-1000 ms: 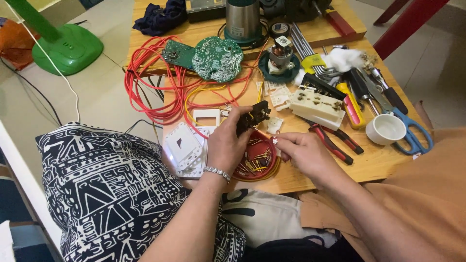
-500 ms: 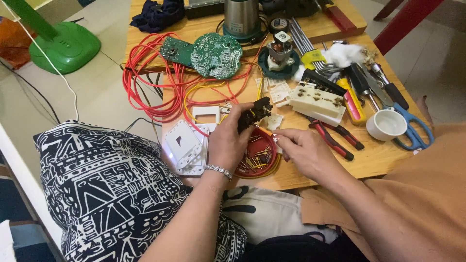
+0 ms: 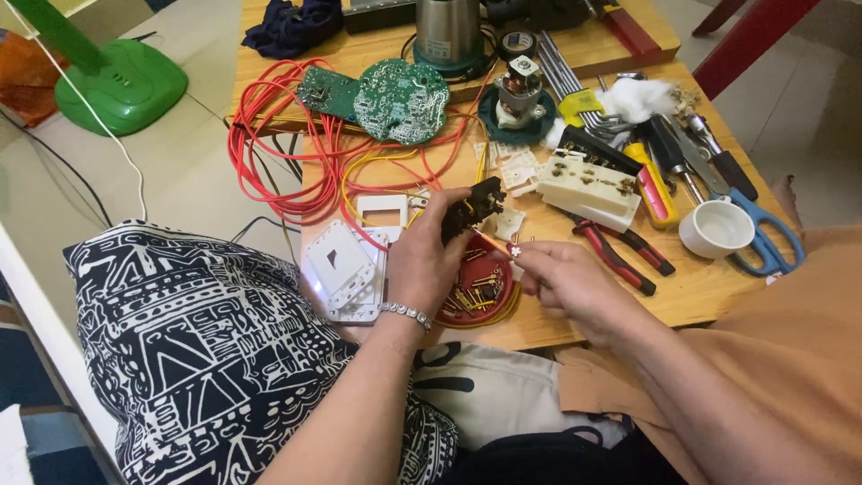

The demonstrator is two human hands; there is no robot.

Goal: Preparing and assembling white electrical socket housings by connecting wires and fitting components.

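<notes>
Here the left hand (image 3: 429, 260), with a beaded bracelet (image 3: 406, 313) at its wrist, curls its fingers around a small black electrical part (image 3: 471, 208) and holds it lifted just above the wooden table (image 3: 709, 292). The right hand (image 3: 570, 286) pinches a slim screwdriver (image 3: 494, 242) with an orange shaft between thumb and fingertips, its tip angled up to the underside of the black part; whether the tip actually sits in a screw is too small to tell. Directly below both hands lies a shallow red dish (image 3: 480, 292) filled with little brass pieces. Left of it, touching the heel of the left hand, sits a white switch plate (image 3: 343, 269). A cream socket block (image 3: 588, 184) lies just beyond the right hand, with red-handled pliers (image 3: 620, 256) beside it, then a white cup (image 3: 716, 229) and blue-handled scissors (image 3: 763, 235) further right. Loops of red wire (image 3: 269, 153) sprawl over the table's left side around a round green circuit board (image 3: 401, 101). On the floor stands a green fan base (image 3: 121, 85).
</notes>
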